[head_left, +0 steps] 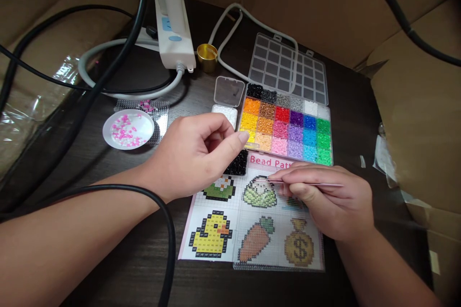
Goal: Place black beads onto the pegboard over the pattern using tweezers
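My right hand [334,201] pinches slim pinkish tweezers [324,184], tips pointing left over a dumpling-like picture on the printed bead pattern sheet [185,252]. A clear pegboard [279,267] lies over the sheet's right part, above the carrot and money-bag pictures. My left hand [196,156] is closed, thumb and fingers curled together by the left edge of the compartment box [332,152] of coloured beads. Whatever it may hold is hidden. Under its fingertips, a small box of black beads [238,164] is partly covered. Behind that hand stands a small box of white beads [226,113].
A white dish [105,135] of pink and white beads rests on another clear pegboard [163,111] at left. Behind stand a power strip [173,41] and a gold cup [207,57]. A black cable [171,249] crosses before my left forearm. Cardboard walls [418,105] surround the table.
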### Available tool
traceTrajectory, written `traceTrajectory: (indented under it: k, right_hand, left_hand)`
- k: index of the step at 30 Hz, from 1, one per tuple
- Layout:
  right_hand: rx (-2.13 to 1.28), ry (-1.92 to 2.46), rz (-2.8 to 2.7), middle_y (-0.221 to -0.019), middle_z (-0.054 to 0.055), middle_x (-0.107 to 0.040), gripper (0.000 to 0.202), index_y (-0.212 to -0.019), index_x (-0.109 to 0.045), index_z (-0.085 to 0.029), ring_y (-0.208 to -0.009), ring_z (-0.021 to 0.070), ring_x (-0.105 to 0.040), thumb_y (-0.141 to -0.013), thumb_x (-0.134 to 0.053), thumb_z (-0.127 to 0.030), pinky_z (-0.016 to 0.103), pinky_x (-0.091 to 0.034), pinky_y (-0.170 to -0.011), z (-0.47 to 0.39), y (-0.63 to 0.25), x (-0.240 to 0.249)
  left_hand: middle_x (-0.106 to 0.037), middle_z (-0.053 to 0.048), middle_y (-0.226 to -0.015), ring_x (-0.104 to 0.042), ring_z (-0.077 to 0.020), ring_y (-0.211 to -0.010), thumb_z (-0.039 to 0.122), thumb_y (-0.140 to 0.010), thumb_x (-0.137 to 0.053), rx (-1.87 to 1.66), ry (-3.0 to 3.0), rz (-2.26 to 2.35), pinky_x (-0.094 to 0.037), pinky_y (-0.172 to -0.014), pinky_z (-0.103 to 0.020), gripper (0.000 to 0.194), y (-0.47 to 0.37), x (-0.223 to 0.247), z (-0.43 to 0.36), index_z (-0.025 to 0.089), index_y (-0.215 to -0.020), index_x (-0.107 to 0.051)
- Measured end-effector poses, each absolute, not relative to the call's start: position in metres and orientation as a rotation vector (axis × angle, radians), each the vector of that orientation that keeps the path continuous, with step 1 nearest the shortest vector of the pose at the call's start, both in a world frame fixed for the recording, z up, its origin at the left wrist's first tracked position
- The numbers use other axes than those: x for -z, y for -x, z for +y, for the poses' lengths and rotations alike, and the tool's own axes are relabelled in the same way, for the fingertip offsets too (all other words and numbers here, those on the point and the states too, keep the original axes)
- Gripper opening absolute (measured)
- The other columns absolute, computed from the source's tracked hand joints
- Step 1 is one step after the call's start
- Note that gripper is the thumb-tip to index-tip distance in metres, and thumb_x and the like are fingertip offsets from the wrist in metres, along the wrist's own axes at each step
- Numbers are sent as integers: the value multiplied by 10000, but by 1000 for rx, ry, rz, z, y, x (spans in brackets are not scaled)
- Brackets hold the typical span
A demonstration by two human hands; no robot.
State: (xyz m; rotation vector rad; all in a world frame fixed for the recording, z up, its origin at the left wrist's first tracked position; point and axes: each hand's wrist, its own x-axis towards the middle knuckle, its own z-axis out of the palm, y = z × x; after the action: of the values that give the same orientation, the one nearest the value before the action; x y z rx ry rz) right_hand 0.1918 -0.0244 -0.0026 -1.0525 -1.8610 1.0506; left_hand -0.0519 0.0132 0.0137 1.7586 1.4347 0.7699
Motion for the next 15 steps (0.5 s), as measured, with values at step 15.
traceTrajectory:
  k: [15]
  right_hand:
    - [-1052,1018,-1877,-889,43,-774,253,-962,-752,-238,-766,179,-721,-823,-640,-60,327,-623,-684,-24,-191,1]
  left_hand:
    - [-536,20,-539,-447,-91,-488,428,-847,-566,-780,-1755,1430,-350,-455,-220,310,52,-14,12,162,-691,-596]
